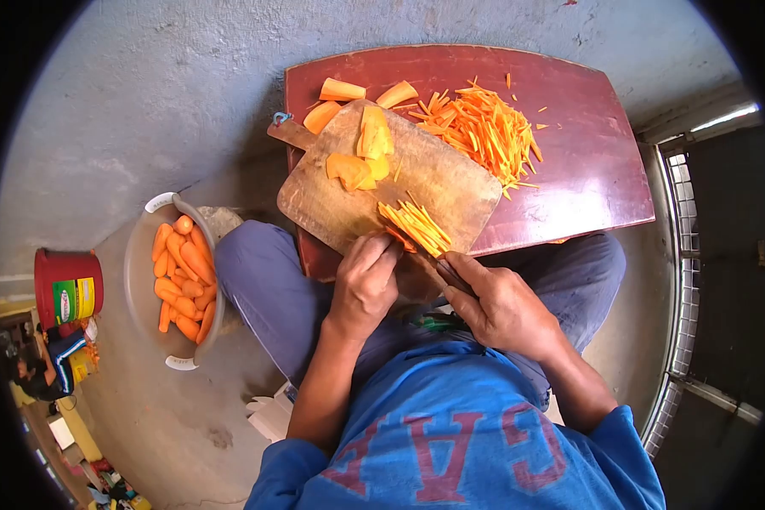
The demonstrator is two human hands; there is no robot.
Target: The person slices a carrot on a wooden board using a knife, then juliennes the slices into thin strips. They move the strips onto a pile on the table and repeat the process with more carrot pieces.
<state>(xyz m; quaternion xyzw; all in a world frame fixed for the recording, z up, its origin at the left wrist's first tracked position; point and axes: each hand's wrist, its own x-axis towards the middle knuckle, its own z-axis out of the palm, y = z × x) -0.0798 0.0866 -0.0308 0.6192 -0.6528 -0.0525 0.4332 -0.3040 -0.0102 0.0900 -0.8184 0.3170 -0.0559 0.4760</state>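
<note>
A wooden cutting board lies at an angle over the near left part of a dark red table. At the board's near edge is a bundle of carrot strips. My left hand is closed, its fingertips pinching the carrot slices at the left of that bundle. My right hand is wrapped around a knife, whose blade is mostly hidden beside the strips and the board edge. Several flat carrot slices rest farther back on the board.
A large pile of carrot strips lies on the table behind the board. Carrot chunks sit by the board's handle. Left on the floor stands a basin of whole carrots, with a red bucket beyond. Another person is far left.
</note>
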